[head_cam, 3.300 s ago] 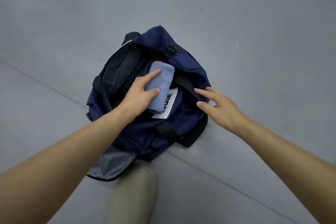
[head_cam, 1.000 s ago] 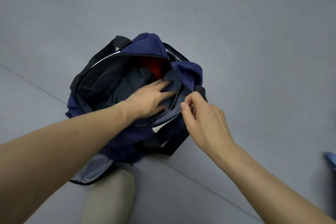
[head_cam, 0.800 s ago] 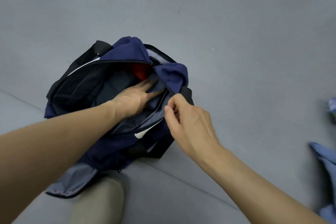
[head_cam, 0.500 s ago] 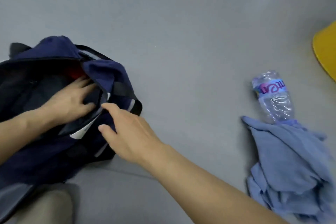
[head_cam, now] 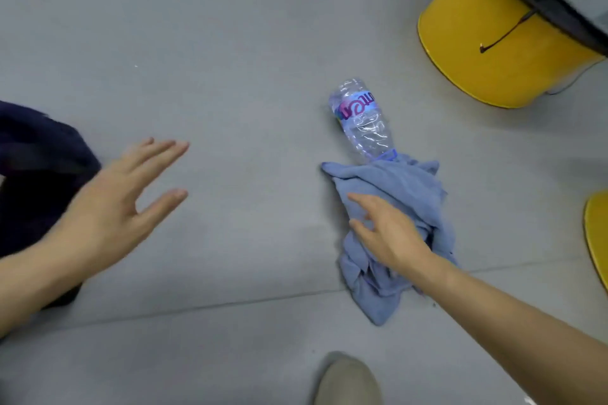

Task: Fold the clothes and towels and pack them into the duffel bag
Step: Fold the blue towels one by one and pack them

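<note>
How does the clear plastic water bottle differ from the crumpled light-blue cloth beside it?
The clear plastic water bottle is see-through with a label; the crumpled light-blue cloth is opaque and plain. The bottle lies on its side, untouched; the cloth is bunched, with the right hand over it. Both lie on the grey floor, the bottle's end meeting the cloth.

Far left of the crumpled blue cloth point(head_cam: 404, 184), the navy duffel bag point(head_cam: 33, 154) is blurred and cut by the view's edge; the plastic bottle point(head_cam: 362, 122) hides its neck beneath the cloth, whose middle the right hand point(head_cam: 391, 233) covers.
</note>
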